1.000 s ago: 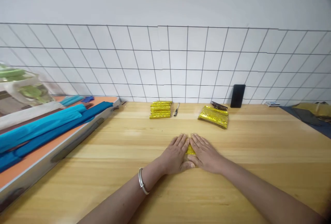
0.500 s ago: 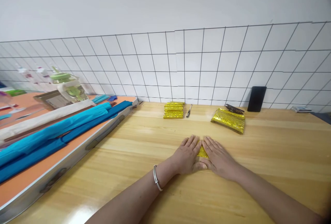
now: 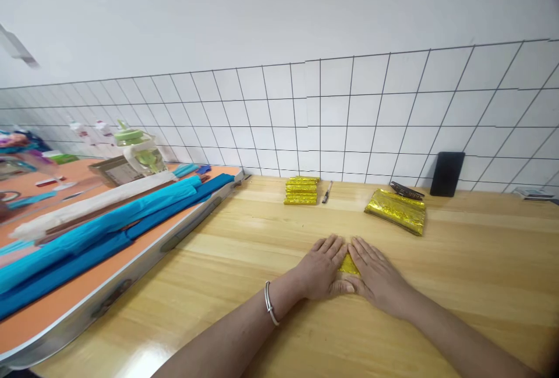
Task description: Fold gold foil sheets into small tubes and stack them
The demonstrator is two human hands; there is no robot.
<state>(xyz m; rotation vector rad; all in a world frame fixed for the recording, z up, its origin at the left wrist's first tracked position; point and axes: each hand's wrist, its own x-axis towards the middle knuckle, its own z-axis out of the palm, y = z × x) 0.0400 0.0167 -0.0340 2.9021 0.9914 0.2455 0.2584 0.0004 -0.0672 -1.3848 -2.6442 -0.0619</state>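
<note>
Two hands of mine, the left hand [image 3: 321,270] and the right hand [image 3: 384,279], lie flat on one gold piece [image 3: 348,265], fingers straight and together, palms down, neither one curled into a grip. My thumbs meet just below it. One silver bracelet [image 3: 270,303] circles my left wrist. The gold piece sits on the wooden table [image 3: 244,255] right in front of me; only a small wedge shows between my hands, shiny and crinkled, so I cannot tell its full shape. Farther back I count one set of gold strips [image 3: 301,191], too tightly packed to number surely, one pen [image 3: 327,193] just beside it, one wider gold packet [image 3: 396,211], creased and glossy, one dark object [image 3: 407,190] behind that, and one black slab [image 3: 448,174] leaning on the tiled wall [image 3: 336,110]. Off to my left is one green-lidded jug [image 3: 146,154].
</note>
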